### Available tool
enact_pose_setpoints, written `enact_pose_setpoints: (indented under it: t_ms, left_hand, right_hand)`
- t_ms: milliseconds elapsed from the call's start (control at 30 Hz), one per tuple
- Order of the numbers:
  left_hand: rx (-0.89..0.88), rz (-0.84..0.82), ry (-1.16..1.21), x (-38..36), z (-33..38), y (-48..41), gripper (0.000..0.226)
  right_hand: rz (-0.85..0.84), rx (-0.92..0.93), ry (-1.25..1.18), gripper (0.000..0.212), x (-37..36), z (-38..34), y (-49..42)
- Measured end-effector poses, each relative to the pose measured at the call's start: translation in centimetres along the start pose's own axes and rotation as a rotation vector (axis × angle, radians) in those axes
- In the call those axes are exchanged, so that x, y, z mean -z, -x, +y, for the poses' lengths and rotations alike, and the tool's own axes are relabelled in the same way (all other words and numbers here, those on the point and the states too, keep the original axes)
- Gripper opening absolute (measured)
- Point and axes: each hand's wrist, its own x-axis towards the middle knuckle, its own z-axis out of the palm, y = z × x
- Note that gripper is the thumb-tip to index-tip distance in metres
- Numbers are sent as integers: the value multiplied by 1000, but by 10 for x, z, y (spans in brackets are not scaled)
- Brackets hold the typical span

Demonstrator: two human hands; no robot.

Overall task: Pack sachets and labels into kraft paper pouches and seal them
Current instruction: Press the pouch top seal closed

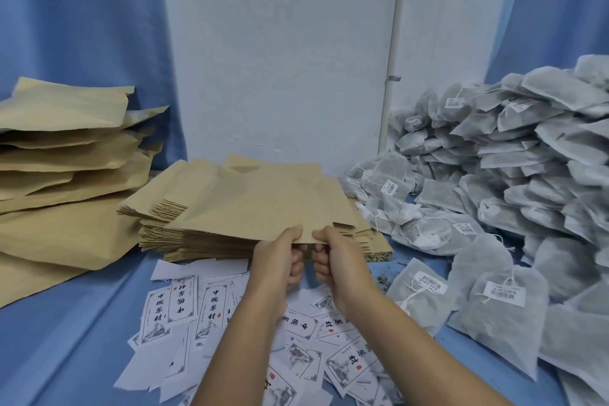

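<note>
A flat kraft paper pouch [263, 204] is lifted off the top of a stack of empty pouches [204, 241] in the middle of the blue table. My left hand [280, 260] and my right hand [336, 260] pinch its near edge side by side, thumbs on top. White printed labels [184, 303] lie scattered on the table under my forearms. Grey mesh sachets [494, 300] with small barcode tags are heaped on the right.
A pile of bulging kraft pouches [66, 148] sits at the left. A tall mound of sachets [534, 128] rises at the far right. A white wall panel [280, 43] and blue curtains [82, 10] stand behind the table.
</note>
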Motion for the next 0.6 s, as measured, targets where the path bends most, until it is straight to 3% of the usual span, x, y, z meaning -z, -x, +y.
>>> enact_pose_setpoints:
  t_ms: [133, 300, 433, 600]
  left_hand:
    - [-57, 120, 56, 4, 0, -4, 31]
    - [-69, 175, 1, 7, 0, -6, 29]
    - [-140, 331, -7, 22, 5, -12, 27]
    - [-161, 356, -46, 27, 4, -13, 29]
  right_hand:
    - [97, 5, -169, 34, 3, 1, -1]
    - [131, -2, -173, 31, 1, 3, -1]
    - [135, 1, -195, 32, 3, 2, -2]
    - [178, -12, -215, 31, 2, 4, -3]
